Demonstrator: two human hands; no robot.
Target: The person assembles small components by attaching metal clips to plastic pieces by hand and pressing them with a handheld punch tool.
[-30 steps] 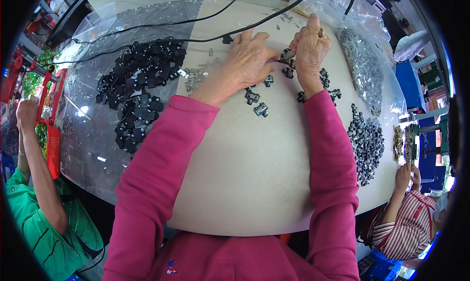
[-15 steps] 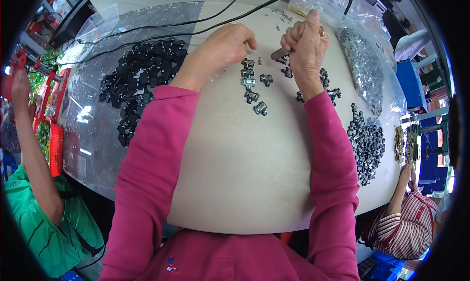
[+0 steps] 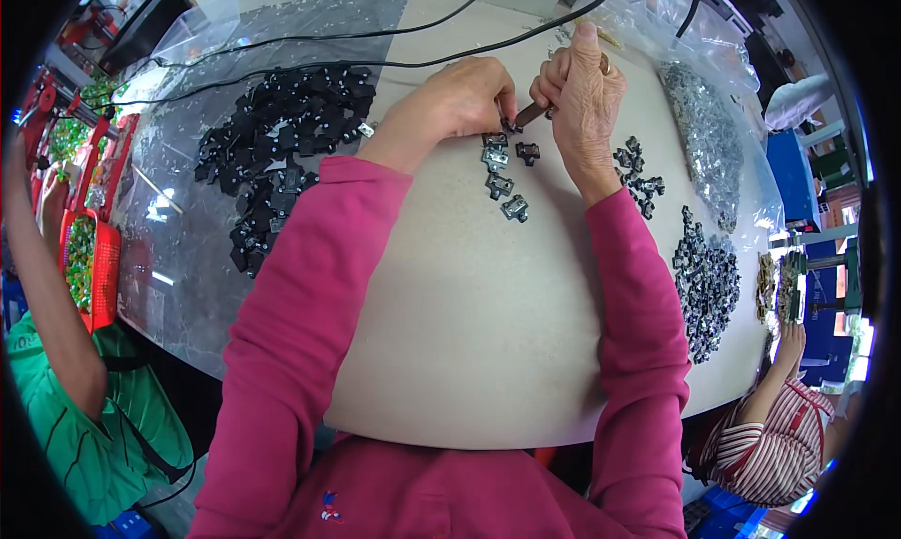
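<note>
My left hand [image 3: 460,100] bends over the table with its fingers closed at the tips, where a small black part [image 3: 511,125] shows, partly hidden by them. My right hand [image 3: 587,93], thumb up, is wrapped round a flat dark-brown strip-like tool [image 3: 531,115]. The tool's end reaches to the small part at my left fingertips. Just below my left hand lies a short column of small black-and-silver metal pieces [image 3: 498,185], with one similar piece [image 3: 527,153] to its right. More such pieces [image 3: 638,178] lie loose beside my right wrist.
A heap of flat black parts [image 3: 282,136] lies at the left, a pile of small metal parts [image 3: 706,281] at the right. Beyond that is a clear bag of parts [image 3: 704,136]. Black cables [image 3: 413,64] cross the far side. Co-workers sit left and right, near a red basket [image 3: 105,267].
My left hand has moved right, to the top of the column of metal pieces. The tool's end now meets the small part at its fingertips. The view has shifted slightly.
</note>
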